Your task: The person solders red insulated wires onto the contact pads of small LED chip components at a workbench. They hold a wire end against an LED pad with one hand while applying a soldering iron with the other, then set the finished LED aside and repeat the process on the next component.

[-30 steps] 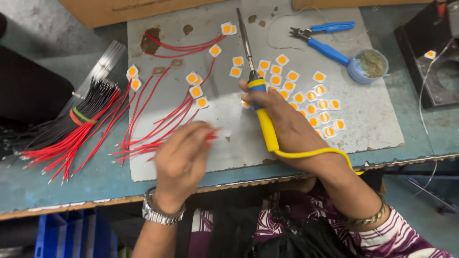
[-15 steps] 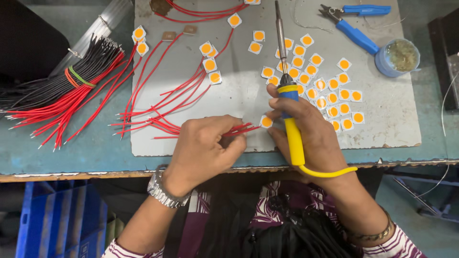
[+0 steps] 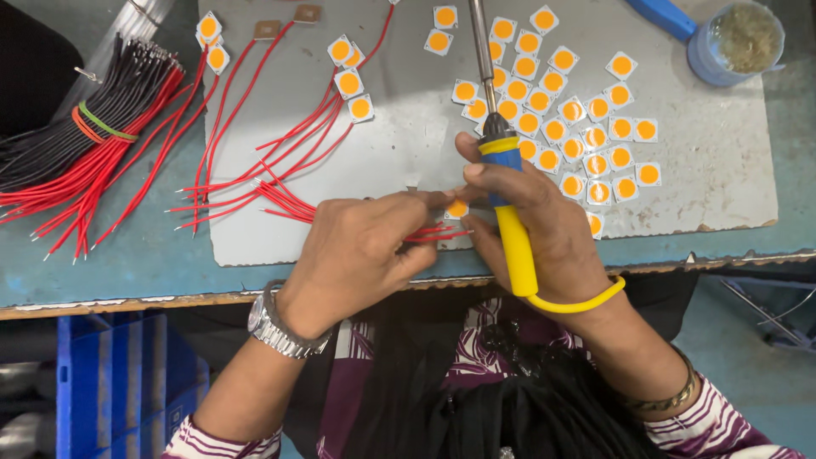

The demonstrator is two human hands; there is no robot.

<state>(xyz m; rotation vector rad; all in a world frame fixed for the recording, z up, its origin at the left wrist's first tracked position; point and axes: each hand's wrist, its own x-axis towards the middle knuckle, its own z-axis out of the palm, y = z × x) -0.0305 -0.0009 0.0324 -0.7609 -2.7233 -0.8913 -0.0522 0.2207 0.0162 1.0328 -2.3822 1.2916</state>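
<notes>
Left hand [image 3: 357,251] pinching red wire [image 3: 429,233] against LED chip [image 3: 457,209] at frame centre, steadying joint. Right hand [image 3: 544,225] gripping yellow-handled soldering iron [image 3: 501,161], fingers closed, tip pointing toward upper frame, away from work. Grey mat [image 3: 391,161] protecting desk [image 3: 136,263].

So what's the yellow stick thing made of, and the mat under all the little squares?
The soldering iron in the right hand seems to have a matte yellow rubbery or plastic handle and a bare, shiny metal shaft. The grey mat looks like stiff board or fibre sheet: dull, speckled, with a ragged, chipped front edge.
</notes>
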